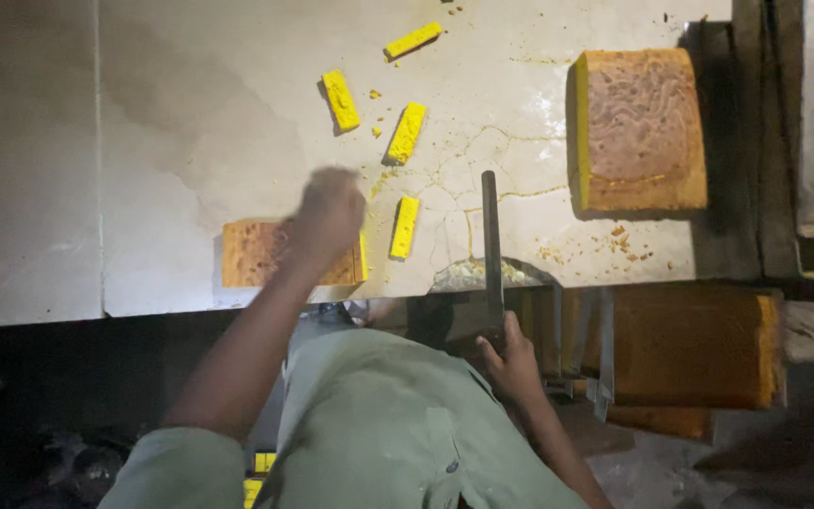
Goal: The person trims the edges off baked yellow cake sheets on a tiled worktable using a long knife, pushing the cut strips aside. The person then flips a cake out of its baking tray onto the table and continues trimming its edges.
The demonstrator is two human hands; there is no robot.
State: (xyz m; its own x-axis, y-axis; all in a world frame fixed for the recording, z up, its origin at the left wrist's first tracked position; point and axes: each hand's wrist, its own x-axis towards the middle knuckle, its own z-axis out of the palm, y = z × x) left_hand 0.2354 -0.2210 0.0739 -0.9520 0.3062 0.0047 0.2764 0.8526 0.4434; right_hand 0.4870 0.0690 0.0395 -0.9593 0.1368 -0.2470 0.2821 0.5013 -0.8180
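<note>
While our left hand [329, 212] hangs blurred over the small cake slab [266, 253] at the lower middle of the frame, its fingers look curled in loosely, though the blur keeps us from telling whether they press the cake or only hover at its right end. That slab is a low rectangle with a browned, slightly pitted crust and a bright yellow cut face along its right side. Our right hand [512, 363] sits lower, right of centre, its fingers wrapped tight around the handle of a long knife [492, 247], whose narrow dark blade points straight up the frame across the surface [162, 141]. Four yellow cake strips [405, 226] lie scattered above and between the hands, spongy, blunt-ended bars with crumbs around them. At the upper right rests a large cake block [641, 127], thick, with a wrinkled brown top and golden sides. More brown loaves [690, 344] sit at the lower right, beside metal frames [603, 353]. Pale, smooth and stone-like, the surface is cracked near the middle. Below its edge the room falls into darkness.
</note>
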